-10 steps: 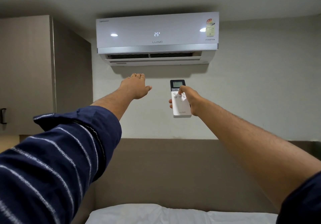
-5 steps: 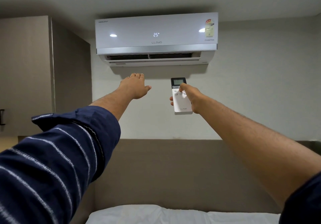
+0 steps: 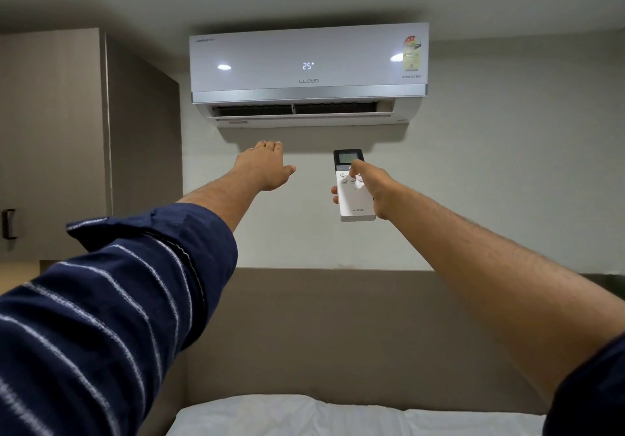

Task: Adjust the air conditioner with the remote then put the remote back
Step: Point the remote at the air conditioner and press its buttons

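A white wall air conditioner (image 3: pixel 309 74) hangs high on the wall, its panel reads 25 and its lower flap stands open. My right hand (image 3: pixel 375 188) holds a white remote (image 3: pixel 355 205) with a dark screen end, pointed up at the unit, thumb resting on the upper buttons. My left hand (image 3: pixel 265 170) is stretched out flat under the unit's left half, fingers together, holding nothing and touching nothing.
A tall brown wardrobe (image 3: pixel 67 138) with a dark handle fills the left side. A brown padded headboard (image 3: pixel 338 327) runs along the wall below, and white pillows (image 3: pixel 304 415) lie at the bottom edge.
My right hand has raised the remote slightly toward the unit. The thumb has slid up on the buttons. The left hand stays in place; the display still reads 25.
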`<state>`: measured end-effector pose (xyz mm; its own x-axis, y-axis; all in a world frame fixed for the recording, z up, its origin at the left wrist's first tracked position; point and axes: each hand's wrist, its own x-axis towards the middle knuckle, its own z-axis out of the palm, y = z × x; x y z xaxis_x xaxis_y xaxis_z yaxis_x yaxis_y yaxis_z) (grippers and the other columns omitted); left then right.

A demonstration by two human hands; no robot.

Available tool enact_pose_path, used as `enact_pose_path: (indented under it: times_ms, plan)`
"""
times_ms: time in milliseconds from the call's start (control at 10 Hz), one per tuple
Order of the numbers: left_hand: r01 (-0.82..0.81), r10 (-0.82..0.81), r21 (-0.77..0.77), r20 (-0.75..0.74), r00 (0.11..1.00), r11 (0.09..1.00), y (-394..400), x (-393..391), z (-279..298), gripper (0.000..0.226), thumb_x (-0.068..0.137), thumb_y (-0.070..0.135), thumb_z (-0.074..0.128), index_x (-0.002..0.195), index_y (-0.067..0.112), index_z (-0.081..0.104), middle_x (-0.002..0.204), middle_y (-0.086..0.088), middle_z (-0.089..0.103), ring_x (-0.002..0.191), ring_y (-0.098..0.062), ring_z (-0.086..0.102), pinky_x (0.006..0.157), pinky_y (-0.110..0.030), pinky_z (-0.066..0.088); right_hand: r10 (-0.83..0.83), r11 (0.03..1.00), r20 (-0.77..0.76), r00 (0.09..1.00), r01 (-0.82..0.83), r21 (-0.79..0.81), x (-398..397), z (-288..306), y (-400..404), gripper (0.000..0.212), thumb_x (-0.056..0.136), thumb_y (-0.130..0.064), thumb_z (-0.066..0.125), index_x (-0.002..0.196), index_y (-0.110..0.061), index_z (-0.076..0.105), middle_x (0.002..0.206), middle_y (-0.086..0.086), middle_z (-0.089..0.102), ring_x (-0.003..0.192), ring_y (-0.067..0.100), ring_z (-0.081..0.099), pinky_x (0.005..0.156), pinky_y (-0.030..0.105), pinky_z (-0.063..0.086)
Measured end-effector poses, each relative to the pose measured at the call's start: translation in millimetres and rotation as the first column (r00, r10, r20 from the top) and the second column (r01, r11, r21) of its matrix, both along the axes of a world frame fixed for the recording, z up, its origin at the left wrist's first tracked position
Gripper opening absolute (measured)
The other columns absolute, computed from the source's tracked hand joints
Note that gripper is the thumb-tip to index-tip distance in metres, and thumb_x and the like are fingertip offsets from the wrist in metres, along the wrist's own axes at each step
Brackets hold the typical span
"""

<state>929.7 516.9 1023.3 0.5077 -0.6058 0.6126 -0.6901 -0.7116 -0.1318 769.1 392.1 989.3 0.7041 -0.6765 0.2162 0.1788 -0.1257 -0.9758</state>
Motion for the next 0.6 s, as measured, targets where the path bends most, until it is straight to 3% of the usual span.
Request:
enact_pose_path:
  times_ms: [300, 600]
  plan:
    - [0.003, -0.003, -0.014, -0.009, 1.0, 1.0, 5, 0, 1, 0.071, 0.099, 0.048, 0.032, 0.155, 0.007, 0.016, 0.162, -0.009, 0.023, 0.149, -0.025, 0.022, 0.112, -0.048, 0.031, -0.005, 0.999, -0.012, 1.0, 0.004, -0.048, -1, 3, 8, 0.011, 0.088, -0.011, 0.04, 0.092, -0.01, 0.05, 0.08, 0.013, 0.069, 0.061, 0.026, 0.066, 0.055, 0.026, 0.051]
    - [0.001, -0.001, -0.022, -0.012, 1.0, 1.0, 12, 1, 3, 0.071, 0.099, 0.048, 0.032, 0.155, 0.008, 0.015, 0.162, -0.008, 0.022, 0.15, -0.025, 0.021, 0.112, -0.047, 0.031, 0.051, 0.999, -0.013, 0.999, -0.051, -0.017, 1, 4, 14, 0.012, 0.086, -0.011, 0.041, 0.093, -0.01, 0.051, 0.081, 0.015, 0.071, 0.063, 0.026, 0.068, 0.055, 0.026, 0.055]
